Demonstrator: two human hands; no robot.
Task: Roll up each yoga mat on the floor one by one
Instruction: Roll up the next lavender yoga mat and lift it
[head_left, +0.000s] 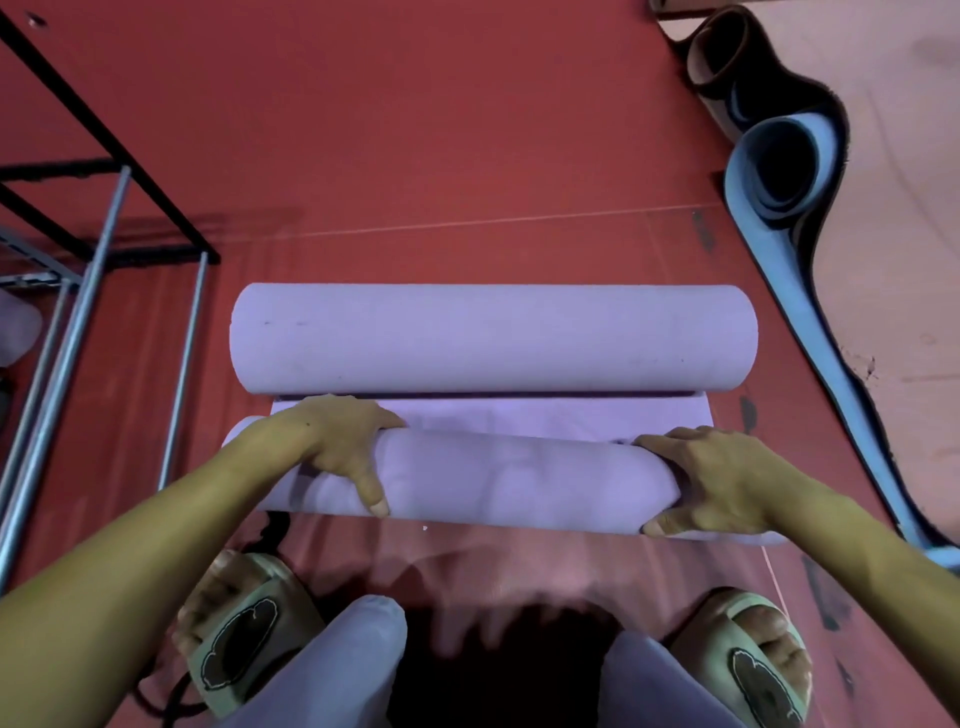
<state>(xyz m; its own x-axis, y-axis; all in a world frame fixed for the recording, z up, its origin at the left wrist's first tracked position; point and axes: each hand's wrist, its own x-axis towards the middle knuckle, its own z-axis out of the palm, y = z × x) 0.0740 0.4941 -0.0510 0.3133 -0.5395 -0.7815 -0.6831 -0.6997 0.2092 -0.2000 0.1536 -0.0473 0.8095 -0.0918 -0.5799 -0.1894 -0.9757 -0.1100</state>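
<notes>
A lilac yoga mat lies on the red floor, its near end wound into a roll (509, 478) right in front of me. My left hand (343, 447) grips the roll near its left end, fingers over the top and thumb on the near side. My right hand (711, 478) grips it near the right end the same way. A short flat strip of mat (545, 415) shows just beyond the roll. Past that strip lies a second, thicker lilac roll (493, 338), crosswise and untouched.
A loosely curled blue-and-black mat (784, 171) and a brown one (722, 47) lie at the right along the red floor's edge. A metal rack (98, 244) stands at the left. My knees and sandalled feet (244, 644) are at the bottom, a black cable beside them.
</notes>
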